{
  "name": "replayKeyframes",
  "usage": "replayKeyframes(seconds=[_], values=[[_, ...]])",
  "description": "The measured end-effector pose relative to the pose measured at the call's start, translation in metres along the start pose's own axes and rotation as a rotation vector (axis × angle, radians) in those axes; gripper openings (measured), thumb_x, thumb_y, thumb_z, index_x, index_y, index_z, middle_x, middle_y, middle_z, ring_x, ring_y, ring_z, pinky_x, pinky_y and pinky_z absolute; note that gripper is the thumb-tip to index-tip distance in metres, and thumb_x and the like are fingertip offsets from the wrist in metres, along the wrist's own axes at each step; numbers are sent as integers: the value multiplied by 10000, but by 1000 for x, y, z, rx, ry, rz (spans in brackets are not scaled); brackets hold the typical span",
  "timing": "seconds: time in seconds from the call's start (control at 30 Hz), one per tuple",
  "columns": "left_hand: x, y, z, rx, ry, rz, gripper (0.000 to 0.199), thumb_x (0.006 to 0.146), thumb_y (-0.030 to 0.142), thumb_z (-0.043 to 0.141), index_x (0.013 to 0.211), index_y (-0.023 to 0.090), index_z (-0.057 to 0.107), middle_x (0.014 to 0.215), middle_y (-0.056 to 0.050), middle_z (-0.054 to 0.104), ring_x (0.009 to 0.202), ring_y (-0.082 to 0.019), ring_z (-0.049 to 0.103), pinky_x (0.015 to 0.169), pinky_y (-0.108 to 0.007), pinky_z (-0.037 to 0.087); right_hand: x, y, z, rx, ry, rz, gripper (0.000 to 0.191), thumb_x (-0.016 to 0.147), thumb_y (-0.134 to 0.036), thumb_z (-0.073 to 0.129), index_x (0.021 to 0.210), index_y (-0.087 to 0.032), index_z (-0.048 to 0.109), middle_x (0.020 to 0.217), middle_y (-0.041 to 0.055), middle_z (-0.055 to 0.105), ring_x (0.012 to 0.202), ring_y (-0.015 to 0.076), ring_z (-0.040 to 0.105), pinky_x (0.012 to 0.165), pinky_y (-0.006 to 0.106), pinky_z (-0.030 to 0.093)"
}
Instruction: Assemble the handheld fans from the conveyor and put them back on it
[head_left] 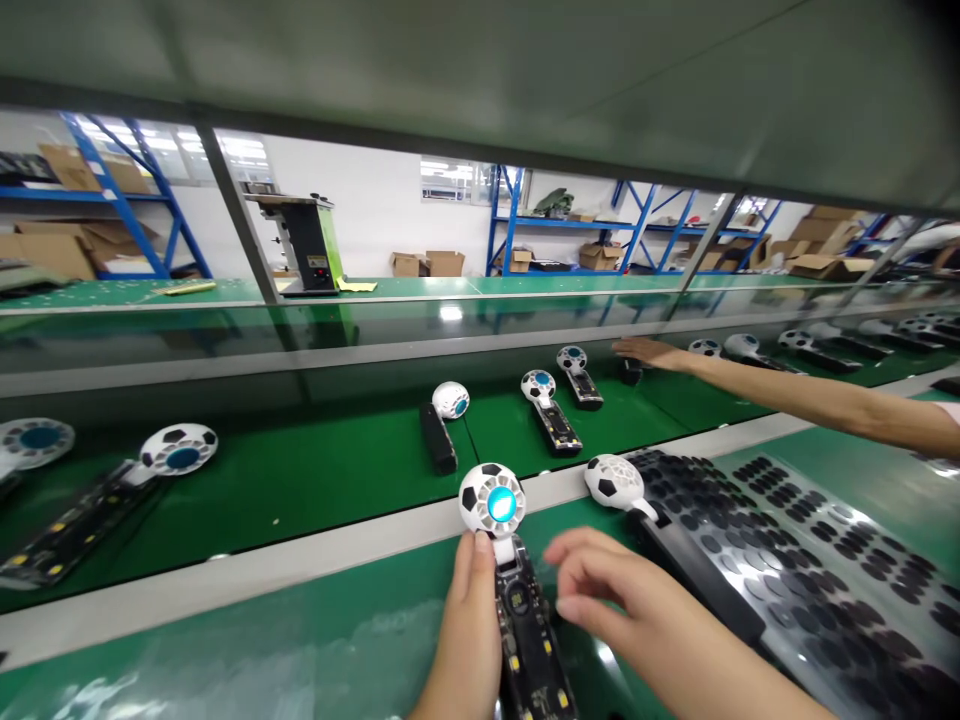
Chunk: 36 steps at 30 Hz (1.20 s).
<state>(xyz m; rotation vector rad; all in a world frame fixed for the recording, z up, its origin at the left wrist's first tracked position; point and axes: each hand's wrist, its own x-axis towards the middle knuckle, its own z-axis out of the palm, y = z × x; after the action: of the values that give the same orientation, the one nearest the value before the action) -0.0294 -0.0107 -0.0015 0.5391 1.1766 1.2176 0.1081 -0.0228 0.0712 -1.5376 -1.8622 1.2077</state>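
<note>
Left hand (469, 640) has the lit football-head gadget (501, 510) pinched at its neck, near side of the green belt (360, 465). Right hand (622, 590) hovers just right, fingers half curled, empty. I'd keep that neck grip steady and avoid pressing the bare board (525, 625).

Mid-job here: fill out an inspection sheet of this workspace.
surface: green bench beside a green belt
job's things: football-headed unit, blue centre lit, board exposed; more units on the belt
clutter: black discs in rows at right; another unit beside them
hands: left hand holds the lit unit; right hand near it, grasping nothing visible
cables: nothing seen
surroundings: co-worker's hand over the belt; blue shelving behind
</note>
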Motion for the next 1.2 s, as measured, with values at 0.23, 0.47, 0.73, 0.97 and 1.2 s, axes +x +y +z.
replayKeyframes(seconds=[0.23, 0.47, 0.73, 0.97, 1.2], values=[[-5, 4, 0, 125, -69, 113, 477, 773, 518, 404, 1083, 178, 534, 1170, -89, 580, 1110, -244, 484, 970, -356, 306, 21, -11, 19, -20, -11, -57, 145, 765, -116, 443, 654, -209, 437, 970, -10, 470, 870, 129, 496, 819, 245, 374], [-5, 4, -1, 137, -85, 95, 488, 780, 528, 378, 1080, 177, 534, 1157, -94, 587, 1094, -253, 498, 959, -370, 318, 19, -13, 15, -52, -60, -47, 147, 780, -113, 448, 671, -212, 440, 953, -25, 473, 839, 122, 504, 756, 229, 388], [-4, 3, -3, 167, -43, 75, 473, 777, 509, 401, 1085, 179, 541, 1141, -85, 600, 1101, -245, 493, 960, -354, 320, 19, -16, 15, -103, -58, -23, 155, 764, -87, 456, 663, -204, 442, 940, -20, 463, 808, 121, 505, 778, 242, 394], [-5, 4, -1, 129, -26, 69, 401, 786, 451, 432, 1051, 185, 575, 1146, -72, 600, 1117, -243, 479, 975, -344, 295, 17, -16, 15, -92, -58, -30, 166, 757, -82, 456, 646, -203, 433, 939, -17, 468, 797, 127, 512, 786, 256, 397], [-3, 2, -2, 107, 3, 57, 432, 759, 484, 458, 1052, 192, 584, 1135, -75, 609, 1120, -249, 479, 979, -349, 300, 22, -12, 19, -118, -36, -36, 157, 741, -78, 463, 648, -203, 440, 952, -4, 466, 807, 134, 507, 737, 245, 412]])
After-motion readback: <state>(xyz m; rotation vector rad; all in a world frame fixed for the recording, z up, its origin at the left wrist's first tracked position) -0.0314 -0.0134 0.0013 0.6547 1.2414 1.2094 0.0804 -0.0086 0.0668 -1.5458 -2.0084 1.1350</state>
